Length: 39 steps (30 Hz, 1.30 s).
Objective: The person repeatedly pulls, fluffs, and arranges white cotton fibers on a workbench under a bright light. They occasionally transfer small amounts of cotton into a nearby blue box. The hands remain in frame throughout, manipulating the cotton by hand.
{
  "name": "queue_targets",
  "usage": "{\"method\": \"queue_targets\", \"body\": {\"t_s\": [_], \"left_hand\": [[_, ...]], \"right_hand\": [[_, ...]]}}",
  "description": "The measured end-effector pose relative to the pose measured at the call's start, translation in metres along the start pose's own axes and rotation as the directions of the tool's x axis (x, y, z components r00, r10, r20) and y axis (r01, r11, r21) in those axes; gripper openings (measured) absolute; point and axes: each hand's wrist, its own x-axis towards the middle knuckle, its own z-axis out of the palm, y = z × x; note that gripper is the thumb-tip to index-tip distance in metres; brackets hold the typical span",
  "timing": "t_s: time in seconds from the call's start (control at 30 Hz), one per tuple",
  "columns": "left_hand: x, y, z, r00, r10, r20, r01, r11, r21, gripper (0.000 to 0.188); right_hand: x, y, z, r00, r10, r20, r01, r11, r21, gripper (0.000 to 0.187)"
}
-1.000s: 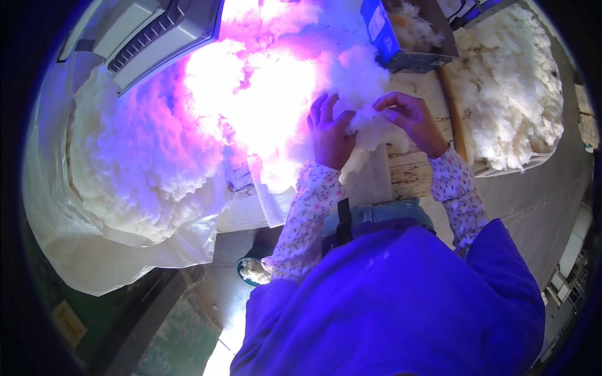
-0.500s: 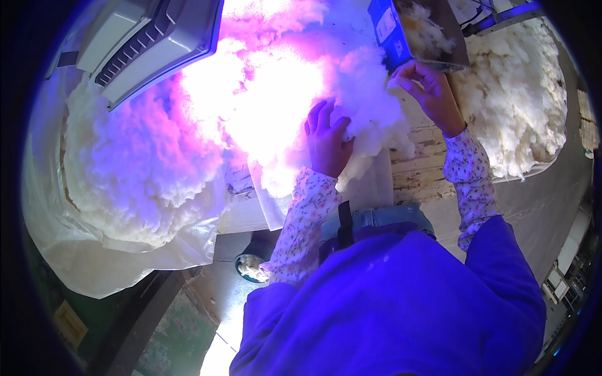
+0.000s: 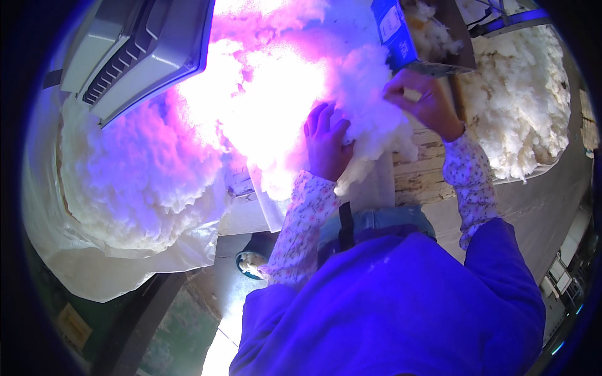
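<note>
Both hands are hemmed in by fibre. The left hand point(image 3: 326, 147) and right hand point(image 3: 423, 100) press a white cotton clump point(image 3: 370, 119) between them. A blue-sided box point(image 3: 417, 34) stands just above the right hand, closing the upper centre. To the upper left a grey machine housing point(image 3: 135, 50) overhangs a large cotton heap point(image 3: 138, 182). Another cotton pile point(image 3: 520, 106) fills the right. The only bare surface is the wooden table point(image 3: 420, 172) strip just below the clump, between the forearms.
</note>
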Motion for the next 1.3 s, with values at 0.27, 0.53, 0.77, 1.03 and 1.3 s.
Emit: {"method": "queue_targets", "body": {"t_s": [0.27,0.53,0.77,1.03,1.3], "left_hand": [[-0.019,0.005,-0.05,0.962,0.013,0.274,-0.085,0.964,0.252,0.053],[-0.063,-0.028,-0.083,0.845,-0.097,0.526,-0.099,0.938,0.332,0.087],[-0.083,-0.062,-0.07,0.838,-0.13,0.53,-0.056,0.946,0.321,0.075],[-0.071,-0.114,-0.03,0.947,-0.293,0.128,0.275,0.951,0.14,0.05],[-0.034,-0.107,0.006,0.809,-0.458,-0.369,0.187,0.796,-0.576,0.05]], "right_hand": [[0.078,0.073,-0.117,0.925,-0.01,-0.38,-0.238,0.764,-0.6,0.023],[0.076,0.085,-0.101,0.948,-0.216,-0.233,-0.015,0.703,-0.712,0.025],[0.05,0.052,-0.045,0.957,-0.111,0.267,0.187,0.942,-0.279,0.04],[0.005,0.043,0.089,0.891,-0.029,0.453,0.088,0.99,-0.109,0.045],[0.001,0.033,0.096,0.99,0.13,-0.053,-0.1,0.918,0.385,0.037]]}}
